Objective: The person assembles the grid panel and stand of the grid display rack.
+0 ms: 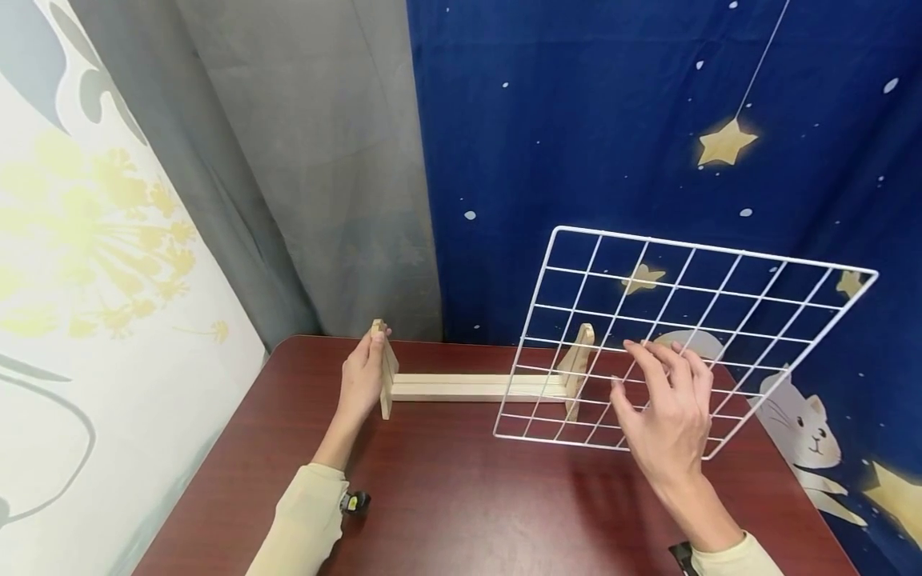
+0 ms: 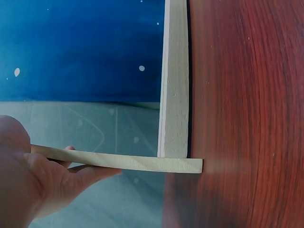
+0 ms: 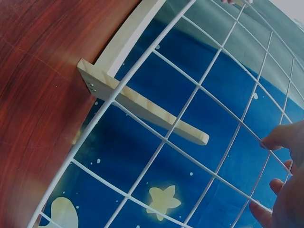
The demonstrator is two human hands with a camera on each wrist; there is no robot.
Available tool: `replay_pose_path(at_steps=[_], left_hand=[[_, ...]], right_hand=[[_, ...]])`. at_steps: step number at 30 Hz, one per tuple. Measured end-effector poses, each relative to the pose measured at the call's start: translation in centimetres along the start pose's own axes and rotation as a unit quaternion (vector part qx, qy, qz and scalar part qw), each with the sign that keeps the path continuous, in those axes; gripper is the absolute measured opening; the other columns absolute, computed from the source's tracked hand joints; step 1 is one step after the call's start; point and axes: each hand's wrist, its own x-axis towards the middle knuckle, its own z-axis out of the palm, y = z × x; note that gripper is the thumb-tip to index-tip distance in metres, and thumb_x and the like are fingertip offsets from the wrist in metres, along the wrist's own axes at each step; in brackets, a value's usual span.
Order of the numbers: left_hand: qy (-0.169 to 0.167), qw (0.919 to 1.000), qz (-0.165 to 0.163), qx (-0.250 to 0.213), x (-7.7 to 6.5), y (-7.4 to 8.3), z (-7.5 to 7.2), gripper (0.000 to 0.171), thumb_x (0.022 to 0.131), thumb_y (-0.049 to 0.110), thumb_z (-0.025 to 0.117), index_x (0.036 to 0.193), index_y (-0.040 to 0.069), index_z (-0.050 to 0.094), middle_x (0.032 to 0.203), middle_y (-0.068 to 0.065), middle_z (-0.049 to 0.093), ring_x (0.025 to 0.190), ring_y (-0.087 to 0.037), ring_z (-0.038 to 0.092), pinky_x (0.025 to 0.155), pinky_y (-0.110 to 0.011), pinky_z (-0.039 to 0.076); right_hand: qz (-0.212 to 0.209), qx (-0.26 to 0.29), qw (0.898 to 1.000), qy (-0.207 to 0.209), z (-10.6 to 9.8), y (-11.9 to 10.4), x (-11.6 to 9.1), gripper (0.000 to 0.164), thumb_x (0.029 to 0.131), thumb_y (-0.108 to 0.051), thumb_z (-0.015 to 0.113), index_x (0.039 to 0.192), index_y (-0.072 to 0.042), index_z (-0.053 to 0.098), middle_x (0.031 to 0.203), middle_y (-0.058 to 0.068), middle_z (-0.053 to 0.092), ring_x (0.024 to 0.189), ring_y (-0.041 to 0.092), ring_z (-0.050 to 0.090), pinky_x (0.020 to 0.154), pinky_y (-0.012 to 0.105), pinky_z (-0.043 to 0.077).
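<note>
My left hand (image 1: 362,376) grips the left end board (image 1: 386,388) of a pale wooden stand. In the left wrist view, this hand (image 2: 42,178) has fingers on both sides of the board (image 2: 142,162). A long rail (image 1: 461,388) joins it to the right end board (image 1: 587,336). My right hand (image 1: 670,408) holds a white wire grid panel (image 1: 648,239), raised and tilted, thumb and fingers at its wires. From the head, the panel overlaps the stand's right end. In the right wrist view, the right end board (image 3: 185,132) shows behind the wires.
The stand rests near the back edge of a dark red-brown table (image 1: 461,496). Behind it hang a grey curtain (image 1: 346,160) and a blue curtain (image 1: 576,144) with stars and a cat. A white patterned surface (image 1: 86,360) lies to the left.
</note>
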Motion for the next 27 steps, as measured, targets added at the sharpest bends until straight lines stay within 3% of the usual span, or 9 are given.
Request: replay_pose_path(at_steps=[6, 13, 19, 23, 27], left_hand=[[-0.01, 0.9999, 0.002, -0.009, -0.6, 0.4, 0.5, 0.058, 0.11, 0.06, 0.04, 0.149, 0.021, 0.06, 0.148, -0.005, 0.066, 0.139, -0.026, 0.06, 0.114, -0.052, 0.049], [-0.036, 0.999, 0.007, -0.026, -1.0, 1.3, 1.7, 0.055, 0.111, 0.056, 0.044, 0.151, 0.021, 0.058, 0.148, -0.005, 0.067, 0.141, -0.027, 0.059, 0.115, -0.053, 0.05], [-0.06, 0.9975, 0.009, -0.038, -1.5, 1.7, 2.6, 0.056, 0.112, 0.053, 0.044, 0.155, 0.02, 0.054, 0.15, -0.004, 0.065, 0.146, -0.025, 0.055, 0.12, -0.05, 0.046], [-0.059, 0.9979, 0.013, -0.023, -1.8, 2.0, 2.9, 0.055, 0.112, 0.051, 0.043, 0.156, 0.019, 0.053, 0.149, -0.004, 0.066, 0.145, -0.025, 0.056, 0.119, -0.05, 0.046], [-0.049, 0.9973, 0.047, 0.027, -2.1, 2.1, 3.3, 0.053, 0.114, 0.045, 0.041, 0.155, 0.013, 0.053, 0.147, -0.008, 0.067, 0.14, -0.03, 0.06, 0.114, -0.053, 0.05]], right_hand=[[-0.002, 0.006, 1.0, 0.002, 0.1, -0.2, 0.1, 0.047, 0.083, -0.018, 0.074, 0.13, -0.013, 0.075, 0.123, 0.02, 0.071, 0.128, 0.051, 0.052, 0.115, 0.038, 0.038], [-0.007, 0.006, 1.0, -0.003, 0.3, -0.4, 0.3, 0.046, 0.083, -0.015, 0.074, 0.129, -0.012, 0.075, 0.123, 0.019, 0.072, 0.13, 0.051, 0.051, 0.119, 0.042, 0.037], [-0.013, 0.006, 1.0, -0.006, 0.1, -0.3, 0.2, 0.045, 0.083, -0.015, 0.073, 0.128, -0.01, 0.075, 0.122, 0.02, 0.072, 0.13, 0.052, 0.051, 0.122, 0.038, 0.034], [-0.017, 0.006, 1.0, -0.009, 0.1, -0.4, 0.3, 0.045, 0.084, -0.015, 0.073, 0.129, -0.012, 0.075, 0.124, 0.019, 0.072, 0.129, 0.051, 0.051, 0.121, 0.039, 0.035], [-0.023, 0.003, 1.0, -0.007, 0.2, -0.5, 0.5, 0.048, 0.081, -0.012, 0.074, 0.129, -0.014, 0.075, 0.125, 0.018, 0.072, 0.128, 0.05, 0.052, 0.115, 0.04, 0.038]])
